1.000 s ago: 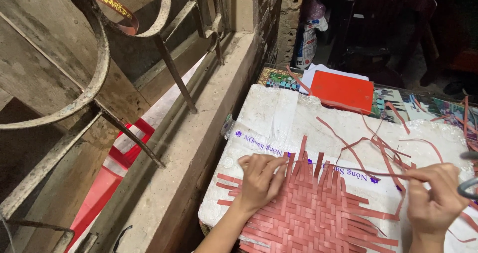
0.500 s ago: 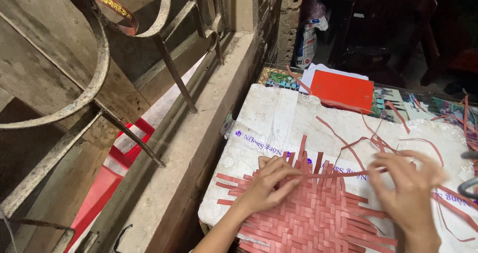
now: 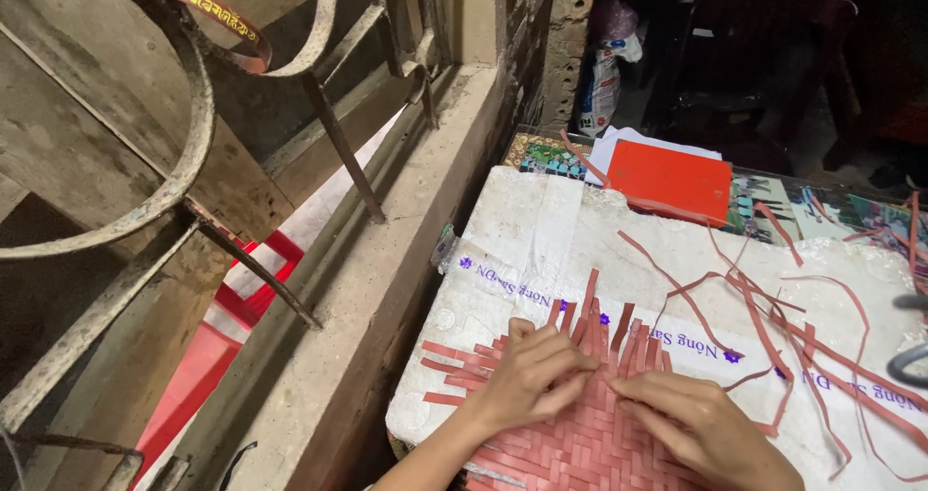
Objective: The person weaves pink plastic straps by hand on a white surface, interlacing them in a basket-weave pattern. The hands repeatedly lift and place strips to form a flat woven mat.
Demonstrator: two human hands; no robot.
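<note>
My left hand (image 3: pixel 530 380) and right hand (image 3: pixel 698 423) lie flat, fingertips meeting, pressing the woven red mat (image 3: pixel 570 443) on the white foam board (image 3: pixel 541 230) (nothing gripped). If my pressure slips, I judge the loose strips (image 3: pixel 764 317) at its edge could spring out and loosen the weave.

A pink-red mat (image 3: pixel 570 443) is woven in a herringbone pattern from paper strips (image 3: pixel 773 327) of the same red; a white foam board (image 3: pixel 541 230) is marked with purple print, and a plain red-orange card (image 3: pixel 669 180) is seen beyond it
</note>
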